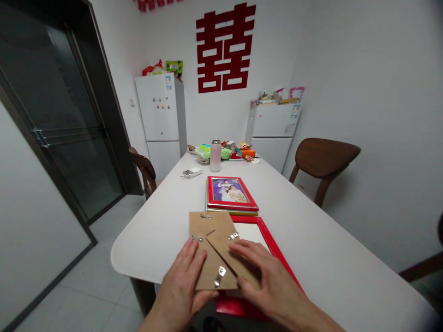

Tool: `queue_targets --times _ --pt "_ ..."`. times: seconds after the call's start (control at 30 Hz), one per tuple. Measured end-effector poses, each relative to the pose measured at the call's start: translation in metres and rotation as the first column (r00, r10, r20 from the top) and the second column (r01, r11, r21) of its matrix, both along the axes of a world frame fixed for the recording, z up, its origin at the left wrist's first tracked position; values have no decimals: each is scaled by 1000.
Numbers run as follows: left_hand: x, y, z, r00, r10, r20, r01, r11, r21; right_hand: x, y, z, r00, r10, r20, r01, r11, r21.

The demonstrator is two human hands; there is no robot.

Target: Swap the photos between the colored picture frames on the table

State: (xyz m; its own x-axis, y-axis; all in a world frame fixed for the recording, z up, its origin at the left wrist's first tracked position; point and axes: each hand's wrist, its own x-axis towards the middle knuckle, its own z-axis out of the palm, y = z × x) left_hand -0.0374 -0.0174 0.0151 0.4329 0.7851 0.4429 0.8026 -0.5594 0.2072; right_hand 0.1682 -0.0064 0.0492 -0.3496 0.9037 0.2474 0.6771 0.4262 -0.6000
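We are at the near end of the white surface (328,258), working on a red picture frame (277,251) that lies face down close to the near edge. Over it sits the brown backing board (211,230), skewed: it overhangs the frame toward the left edge and leaves a strip of the white inside uncovered on the right. Our left hand (183,281) lies flat on the board's near left part, fingers spread and pressing, gripping nothing. Our right hand (266,272) rests flat on the folded-down stand leg (231,258), fingers (242,249) likewise extended and holding nothing.

We judge the step to be seating the board in the frame. The next move calls for sliding it right and squaring it with the red rim, then turning the small metal clips (220,275) to lock it.

Farther along the middle lies a finished red framed photo (231,191) on a short stack, then a pink bottle (215,156) near the far edge.
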Motion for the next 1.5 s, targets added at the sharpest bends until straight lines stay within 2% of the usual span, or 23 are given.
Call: queue_targets --times 0.1,0.2,0.5,0.8,1.0,1.13,1.27,1.5 --pt "36 4 -1 996 -81 -24 76 986 -149 35 -6 -11 993 -97 65 99 994 -38" --pt "57 7 -2 993 -112 -27 101 958 -269 55 -9 -22 980 -146 133 152 988 -38" --pt "62 7 16 992 -79 -95 32 908 -419 61 -4 -45 949 -152 276 106 979 176" --pt "66 9 15 997 -77 -30 57 905 -422 61 -6 -45 951 -165 261 120 976 180" --pt "61 10 5 996 -87 6 82 920 -384 62 4 -40 956 -183 227 147 975 168" --pt "56 8 -4 989 -146 1 137 922 -362 68 19 -38 918 -286 276 230 949 216" --pt "55 9 -11 987 -159 8 153 931 -332 67 29 -37 874 -314 371 263 948 182" --pt "55 11 -17 986 -160 52 168 953 -252 65 33 -39 922 -279 268 252 959 130"
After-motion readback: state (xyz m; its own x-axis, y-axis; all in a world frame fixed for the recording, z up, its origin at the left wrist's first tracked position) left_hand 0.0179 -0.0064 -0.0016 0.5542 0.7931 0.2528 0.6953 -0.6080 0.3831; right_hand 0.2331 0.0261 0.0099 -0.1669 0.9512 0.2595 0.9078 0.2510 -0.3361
